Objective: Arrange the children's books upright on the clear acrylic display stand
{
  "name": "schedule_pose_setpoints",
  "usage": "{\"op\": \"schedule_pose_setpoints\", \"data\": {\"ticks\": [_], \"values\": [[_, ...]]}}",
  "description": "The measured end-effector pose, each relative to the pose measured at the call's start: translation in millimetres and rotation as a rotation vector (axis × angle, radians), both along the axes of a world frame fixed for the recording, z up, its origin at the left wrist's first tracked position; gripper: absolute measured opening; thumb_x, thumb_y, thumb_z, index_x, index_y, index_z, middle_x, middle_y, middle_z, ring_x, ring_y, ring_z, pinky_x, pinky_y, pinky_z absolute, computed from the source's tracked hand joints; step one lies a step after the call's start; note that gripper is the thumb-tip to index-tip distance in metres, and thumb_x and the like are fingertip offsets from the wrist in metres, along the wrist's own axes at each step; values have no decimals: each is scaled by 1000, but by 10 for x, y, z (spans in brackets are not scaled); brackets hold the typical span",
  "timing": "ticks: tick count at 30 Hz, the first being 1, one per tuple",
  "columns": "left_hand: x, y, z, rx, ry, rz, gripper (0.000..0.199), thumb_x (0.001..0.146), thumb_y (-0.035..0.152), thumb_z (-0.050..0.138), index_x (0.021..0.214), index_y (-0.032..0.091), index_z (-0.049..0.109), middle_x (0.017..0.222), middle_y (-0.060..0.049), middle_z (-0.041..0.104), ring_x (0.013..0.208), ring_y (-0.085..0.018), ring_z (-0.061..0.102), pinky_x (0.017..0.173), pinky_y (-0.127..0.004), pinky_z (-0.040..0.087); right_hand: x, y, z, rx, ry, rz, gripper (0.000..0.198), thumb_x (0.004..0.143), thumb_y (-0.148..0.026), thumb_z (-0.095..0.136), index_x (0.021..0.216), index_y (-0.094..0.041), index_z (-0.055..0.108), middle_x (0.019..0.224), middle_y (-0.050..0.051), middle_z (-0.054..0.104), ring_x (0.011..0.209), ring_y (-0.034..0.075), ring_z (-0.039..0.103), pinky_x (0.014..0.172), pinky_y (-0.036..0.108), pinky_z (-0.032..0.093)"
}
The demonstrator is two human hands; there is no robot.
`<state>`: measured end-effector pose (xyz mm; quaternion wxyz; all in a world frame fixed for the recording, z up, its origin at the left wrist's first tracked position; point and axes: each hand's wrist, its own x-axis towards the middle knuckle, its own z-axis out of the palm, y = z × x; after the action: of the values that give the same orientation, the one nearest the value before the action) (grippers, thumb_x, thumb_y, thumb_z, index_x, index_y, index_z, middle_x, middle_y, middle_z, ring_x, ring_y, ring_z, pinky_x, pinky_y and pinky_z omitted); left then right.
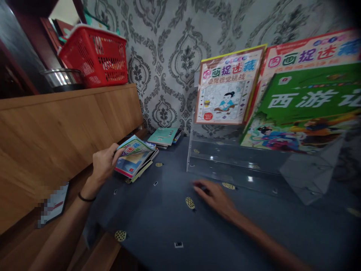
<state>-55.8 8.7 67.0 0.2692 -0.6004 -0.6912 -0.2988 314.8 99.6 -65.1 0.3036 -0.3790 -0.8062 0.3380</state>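
Observation:
My left hand point(105, 162) is closed on the upper left edge of a picture book point(130, 158), the top one of a small stack point(142, 171) on the dark tablecloth. The book's cover bends upward where I grip it. My right hand point(211, 194) is over the cloth in front of the clear book rack point(222, 165), fingers loosely curled with a gap at the thumb and nothing in them. The rack holds a brown-bordered picture book point(225, 90), a pink-red book point(304, 56) behind, and a green book point(299, 113) with large white characters.
Behind the stack lies a second pile with a teal book point(163, 136) on top. A wooden cabinet point(70, 135) stands along the left, carrying a red plastic basket point(107, 56) and a steel pot point(63, 78). Patterned wallpaper point(180, 75) covers the wall behind.

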Motion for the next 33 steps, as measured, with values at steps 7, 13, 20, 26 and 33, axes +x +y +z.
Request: {"op": "schedule_pose_setpoints", "data": {"ticks": [7, 13, 20, 26, 33], "values": [[420, 28, 342, 47, 133, -73, 47, 98, 56, 42, 72, 21, 59, 56, 0, 54, 54, -14, 48, 54, -25, 23, -709, 2, 266, 140, 220, 95, 73, 89, -53, 62, 153, -24, 39, 158, 13, 40, 142, 34, 42, 113, 55, 39], [736, 113, 505, -78, 7, -313, 47, 95, 57, 48, 71, 20, 63, 54, 2, 48, 52, -12, 42, 55, -25, 20, -716, -108, 245, 11, 390, 88, 77, 84, -56, 69, 148, -22, 42, 148, 15, 52, 137, 33, 48, 115, 55, 37], [908, 629, 79, -516, -387, -737, 50, 92, 56, 46, 59, 18, 48, 56, 3, 43, 54, -10, 36, 51, -25, 26, -389, -484, 219, -649, 528, 198, 53, 74, -62, 76, 105, -19, 70, 103, 9, 76, 94, 28, 73, 85, 43, 59], [775, 914, -766, -520, -665, -699, 38, 89, 52, 44, 70, 20, 52, 71, -3, 62, 65, -16, 58, 60, -27, 45, -198, -673, -111, -798, 521, 11, 56, 67, -64, 81, 96, -17, 71, 83, 6, 77, 73, 23, 73, 69, 37, 59], [619, 735, -1469, -503, -778, -598, 29, 88, 44, 45, 89, 18, 60, 80, -5, 69, 72, -17, 64, 69, -29, 50, -29, -653, -245, -774, 328, 1, 55, 69, -64, 78, 92, -15, 69, 86, 8, 76, 73, 23, 71, 61, 33, 56]]}}
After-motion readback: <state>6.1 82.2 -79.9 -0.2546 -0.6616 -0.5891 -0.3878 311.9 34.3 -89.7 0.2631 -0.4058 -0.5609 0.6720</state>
